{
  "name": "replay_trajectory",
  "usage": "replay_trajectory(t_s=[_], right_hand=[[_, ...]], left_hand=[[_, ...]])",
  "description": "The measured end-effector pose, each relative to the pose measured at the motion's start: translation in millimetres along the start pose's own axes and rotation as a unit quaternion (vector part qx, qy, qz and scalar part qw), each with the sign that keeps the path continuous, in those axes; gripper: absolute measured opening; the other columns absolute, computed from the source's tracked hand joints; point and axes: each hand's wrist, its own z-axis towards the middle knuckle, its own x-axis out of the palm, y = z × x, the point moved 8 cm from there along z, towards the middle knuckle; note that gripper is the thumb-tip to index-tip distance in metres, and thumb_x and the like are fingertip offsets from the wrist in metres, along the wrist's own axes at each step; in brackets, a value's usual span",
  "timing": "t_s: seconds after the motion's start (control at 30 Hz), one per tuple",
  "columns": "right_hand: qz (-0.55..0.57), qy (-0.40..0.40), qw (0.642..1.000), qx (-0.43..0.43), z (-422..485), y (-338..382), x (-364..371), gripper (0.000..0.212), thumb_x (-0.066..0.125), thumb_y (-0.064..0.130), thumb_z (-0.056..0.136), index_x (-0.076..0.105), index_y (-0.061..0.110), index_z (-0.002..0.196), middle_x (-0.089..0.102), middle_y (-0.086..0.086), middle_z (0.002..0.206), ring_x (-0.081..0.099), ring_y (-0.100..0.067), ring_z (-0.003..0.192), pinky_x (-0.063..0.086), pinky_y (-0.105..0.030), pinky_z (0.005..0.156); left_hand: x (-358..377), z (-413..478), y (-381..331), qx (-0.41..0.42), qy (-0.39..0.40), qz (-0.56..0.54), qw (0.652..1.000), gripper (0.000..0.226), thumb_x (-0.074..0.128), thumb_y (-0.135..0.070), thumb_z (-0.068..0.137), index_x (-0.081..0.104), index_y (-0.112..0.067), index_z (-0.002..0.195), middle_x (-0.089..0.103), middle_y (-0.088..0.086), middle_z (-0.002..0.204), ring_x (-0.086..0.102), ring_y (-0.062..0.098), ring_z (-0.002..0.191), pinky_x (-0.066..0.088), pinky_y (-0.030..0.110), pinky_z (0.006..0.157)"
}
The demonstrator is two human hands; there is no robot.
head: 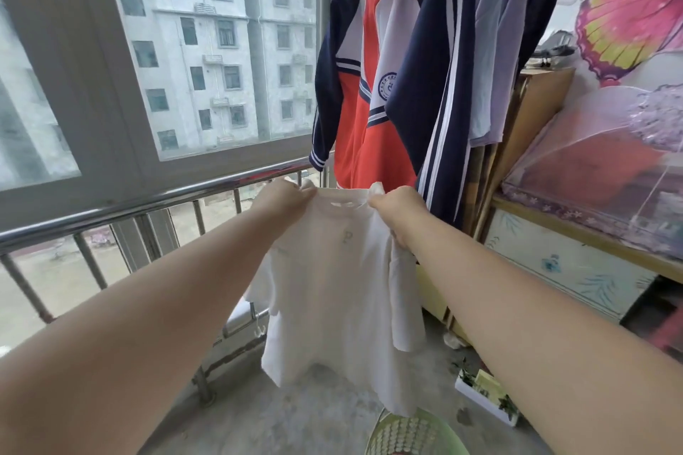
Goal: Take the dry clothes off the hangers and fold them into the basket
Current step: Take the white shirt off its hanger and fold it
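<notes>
white t-shirt pinched at both shoulders by left hand and right hand, hung flat for folding above green basket.

L side: railing runs full width, no pass. Fwd: hung jacket just behind shirt. R side: boards + cabinet crowd in. Free: bare floor btwn railing and basket; box lies R of basket.
</notes>
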Motion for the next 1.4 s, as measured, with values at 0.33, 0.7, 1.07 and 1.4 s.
replay_trajectory(t_s=[0.33,0.7,1.07,1.4], right_hand=[[0.172,0.244,0.953,-0.054,-44.4,6.5,62.5,0.020,0.049,0.005,0.094,0.059,-0.001,0.110,0.062,-0.013,0.091,0.062,-0.025,0.080,0.055,-0.038,0.071],[0.195,0.302,0.930,-0.080,-54.1,1.8,67.9,0.053,0.031,-0.021,0.079,0.063,0.015,0.103,0.064,-0.020,0.092,0.066,-0.029,0.075,0.058,-0.046,0.082],[-0.097,0.181,0.947,-0.247,-32.4,9.9,43.3,0.029,0.079,0.018,0.074,0.064,0.002,0.092,0.061,-0.008,0.087,0.056,-0.023,0.088,0.045,-0.034,0.074],[-0.041,0.128,0.948,-0.290,-33.1,36.6,16.5,0.028,0.077,0.023,0.078,0.071,0.002,0.094,0.070,-0.021,0.092,0.062,-0.024,0.080,0.051,-0.044,0.082]], left_hand=[[41.4,-19.1,-7.5,0.005,0.113,-0.172,0.978,0.026,0.055,-0.034,0.092,0.064,-0.017,0.073,0.056,0.002,0.065,0.048,0.014,0.055,0.038,0.023,0.051],[43.8,-28.5,6.1,0.027,0.168,-0.179,0.969,0.018,0.058,-0.009,0.052,0.067,-0.017,0.066,0.060,0.007,0.067,0.055,0.024,0.070,0.047,0.035,0.066],[29.5,-35.8,0.5,0.132,0.172,-0.077,0.973,0.032,0.055,-0.010,0.068,0.073,-0.029,0.085,0.070,0.000,0.085,0.061,0.016,0.075,0.050,0.027,0.069],[10.3,-27.9,16.5,0.143,0.028,0.019,0.989,0.040,0.038,0.007,0.075,0.068,-0.017,0.087,0.064,0.007,0.082,0.058,0.026,0.082,0.038,0.027,0.061]])
